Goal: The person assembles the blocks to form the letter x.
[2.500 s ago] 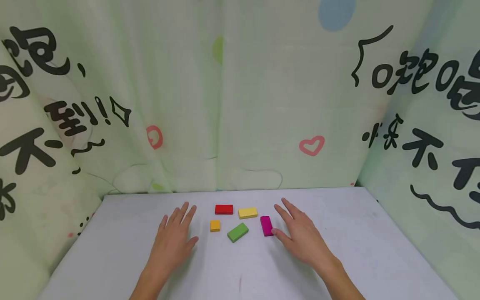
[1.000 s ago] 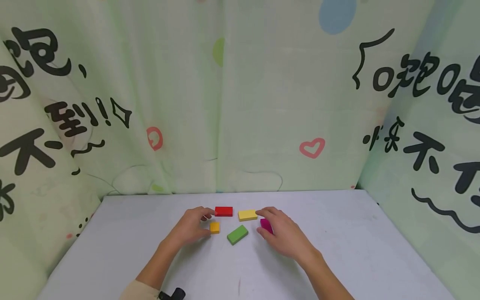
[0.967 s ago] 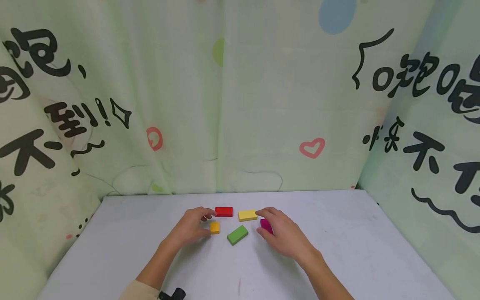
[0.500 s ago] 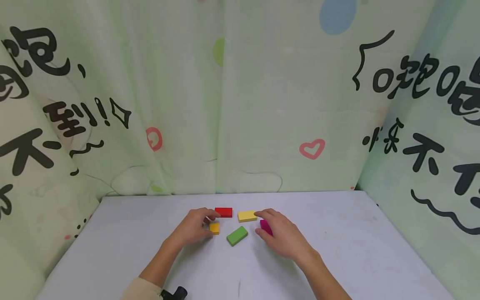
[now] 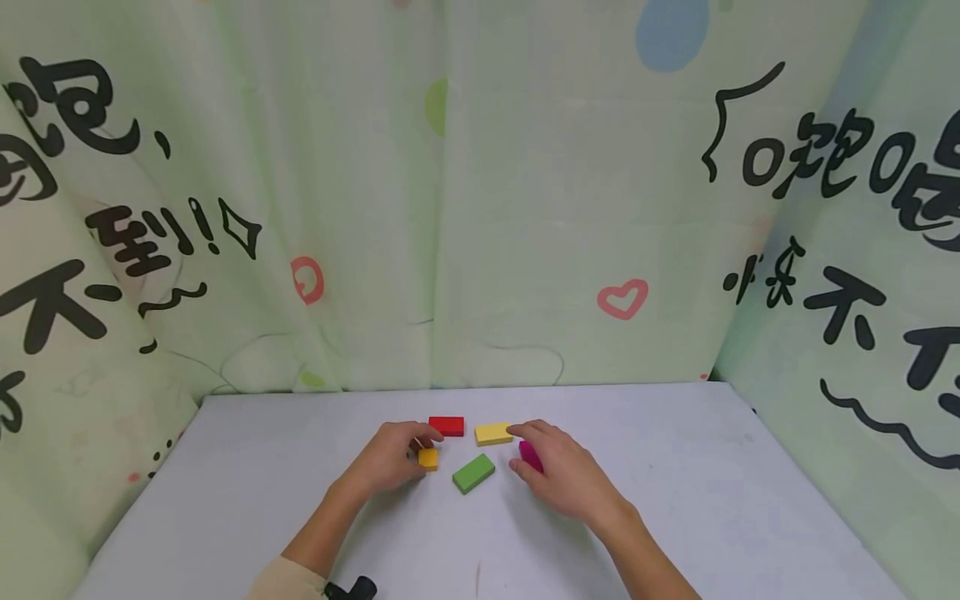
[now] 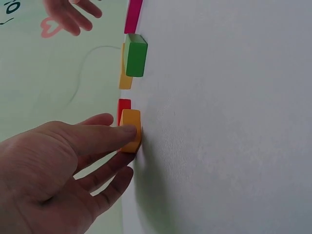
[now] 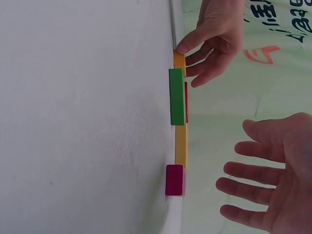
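My left hand (image 5: 392, 458) is at a small orange block (image 5: 428, 459). In the left wrist view the thumb lies on the near face of this block, with fingers curled behind and below it; the index finger reaches toward a red block (image 5: 447, 427). My right hand (image 5: 566, 471) hovers at a magenta block (image 7: 174, 180), partly covering it in the head view. Its fingers are spread and relaxed, apart from the block in the right wrist view. Between the hands lie a green block (image 5: 473, 474), set at a slant, and a yellow block (image 5: 492, 434) behind it.
The blocks sit on a white table (image 5: 675, 483). A pale green printed curtain (image 5: 525, 250) hangs behind and along both sides of it. A black strap-like device (image 5: 352, 588) is on the left forearm near a beige sleeve (image 5: 288, 579).
Both hands came inward from flat, spread positions beside the blocks. My left hand closed in on the orange block; the right moved over the magenta block. The blocks stay about where they were.
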Available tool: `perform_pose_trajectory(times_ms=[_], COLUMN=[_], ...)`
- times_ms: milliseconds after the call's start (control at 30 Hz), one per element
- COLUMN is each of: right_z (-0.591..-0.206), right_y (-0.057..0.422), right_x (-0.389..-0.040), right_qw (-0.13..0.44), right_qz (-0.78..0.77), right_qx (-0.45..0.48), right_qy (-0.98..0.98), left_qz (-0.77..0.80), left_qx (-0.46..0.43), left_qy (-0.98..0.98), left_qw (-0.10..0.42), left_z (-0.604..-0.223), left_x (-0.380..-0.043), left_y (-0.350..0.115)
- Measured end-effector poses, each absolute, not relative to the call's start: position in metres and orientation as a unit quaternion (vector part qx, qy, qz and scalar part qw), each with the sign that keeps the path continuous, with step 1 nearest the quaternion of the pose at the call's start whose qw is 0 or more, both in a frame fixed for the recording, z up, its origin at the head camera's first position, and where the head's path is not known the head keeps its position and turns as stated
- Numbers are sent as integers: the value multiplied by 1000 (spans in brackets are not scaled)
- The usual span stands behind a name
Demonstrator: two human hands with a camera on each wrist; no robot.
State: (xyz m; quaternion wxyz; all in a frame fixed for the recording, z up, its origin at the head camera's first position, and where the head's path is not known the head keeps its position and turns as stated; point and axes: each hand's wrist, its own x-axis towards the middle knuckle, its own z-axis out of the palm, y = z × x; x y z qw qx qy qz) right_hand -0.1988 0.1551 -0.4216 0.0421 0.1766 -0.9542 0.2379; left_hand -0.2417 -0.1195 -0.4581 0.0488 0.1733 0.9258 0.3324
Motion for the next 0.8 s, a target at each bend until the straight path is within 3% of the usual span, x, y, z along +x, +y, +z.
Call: perform_pose_trajectory(times_ms=[800], right_z=[-425], right_y=[150], right_x=[-203], right_qw=[16], right_qz=[239], right_qx=[172], right_qy=[-955], left_qz=[327], left_qx=[182], left_qy=[926], left_qw=[55], left_z=[-454], left_x=[-243], left_y=[-121])
